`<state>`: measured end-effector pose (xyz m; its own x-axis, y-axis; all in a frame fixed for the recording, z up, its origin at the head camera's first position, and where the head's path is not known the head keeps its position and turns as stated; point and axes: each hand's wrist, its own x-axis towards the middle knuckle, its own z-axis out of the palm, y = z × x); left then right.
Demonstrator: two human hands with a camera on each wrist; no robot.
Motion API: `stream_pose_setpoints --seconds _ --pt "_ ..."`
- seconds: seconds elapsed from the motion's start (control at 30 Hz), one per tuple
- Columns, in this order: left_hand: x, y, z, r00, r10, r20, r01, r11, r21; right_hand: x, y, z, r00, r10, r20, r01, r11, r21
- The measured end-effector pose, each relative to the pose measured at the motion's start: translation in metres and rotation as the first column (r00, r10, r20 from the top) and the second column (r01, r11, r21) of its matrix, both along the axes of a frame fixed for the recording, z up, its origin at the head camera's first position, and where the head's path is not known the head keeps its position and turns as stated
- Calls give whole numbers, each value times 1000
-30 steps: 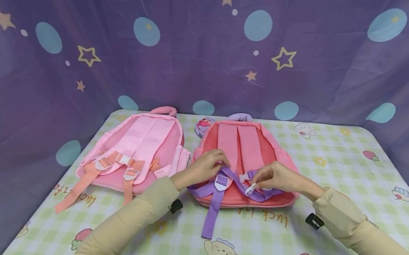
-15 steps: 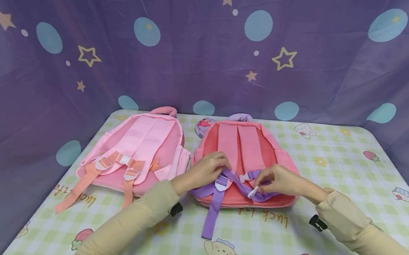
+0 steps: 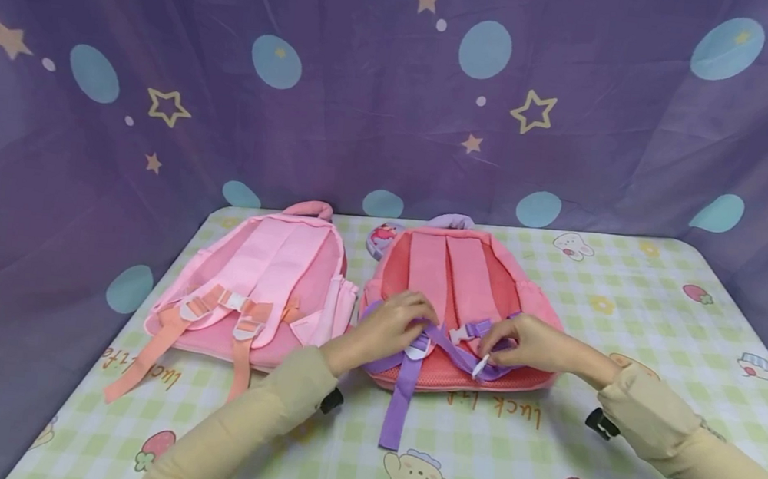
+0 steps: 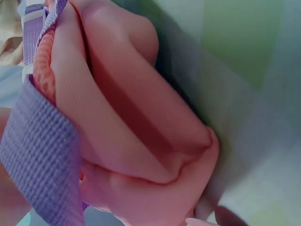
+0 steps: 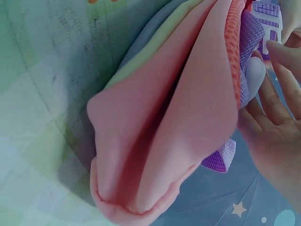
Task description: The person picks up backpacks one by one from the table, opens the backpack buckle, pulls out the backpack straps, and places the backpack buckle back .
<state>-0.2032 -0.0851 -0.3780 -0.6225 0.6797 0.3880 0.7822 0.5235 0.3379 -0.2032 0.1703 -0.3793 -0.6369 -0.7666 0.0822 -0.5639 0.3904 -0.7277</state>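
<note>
A coral-pink backpack (image 3: 430, 267) lies strap side up, its purple webbing strap (image 3: 399, 407) trailing over the front edge. My left hand (image 3: 389, 334) pinches the purple webbing by the left white strap adjuster (image 3: 417, 351), which it partly covers. With thumb and fingers my right hand (image 3: 527, 343) holds a white plastic strap buckle (image 3: 480, 367) on the right purple strap. Just left of those fingers sits a white side-release buckle (image 3: 460, 334) on purple webbing. Close up in the left wrist view are a purple strap (image 4: 42, 155) and the backpack's side pocket (image 4: 127, 94).
A light-pink backpack (image 3: 291, 261) with orange straps lies to the left, its white chest buckle (image 3: 234, 301) fastened. A round lilac charm (image 3: 381, 239) sits behind, between the bags. Green checked cloth (image 3: 659, 335) covers the table; a purple curtain (image 3: 368, 115) hangs behind.
My right hand has shifted slightly right and toward me with the white buckle, which has turned more upright. My left hand has moved slightly toward me, covering more of the left adjuster.
</note>
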Motion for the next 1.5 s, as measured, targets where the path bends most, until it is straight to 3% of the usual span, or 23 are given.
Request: stream_pose_setpoints --seconds 0.27,0.4,0.63,0.9,1.17,1.3,1.5 --pt "6 -1 0 1000 -5 -23 5 1000 26 3 7 4 1000 -23 3 23 1000 18" --pt "12 -4 2 1000 -6 -23 8 998 58 6 13 10 997 -83 11 82 995 51" --pt "22 -13 5 999 32 -30 -30 996 84 12 22 18 977 -201 -66 206 977 62" --pt "34 -22 6 987 148 -58 -146 989 33 20 30 13 941 -288 -177 294 956 9" --pt "44 -32 5 970 242 -5 -242 969 -55 25 34 5 929 -274 -247 276 961 -28" --pt "47 -36 2 964 264 15 -261 960 -98 29 34 3 919 -270 -288 275 961 -25" --pt "53 -42 -4 965 260 18 -256 957 -134 33 34 -3 919 -280 -277 287 958 -16"
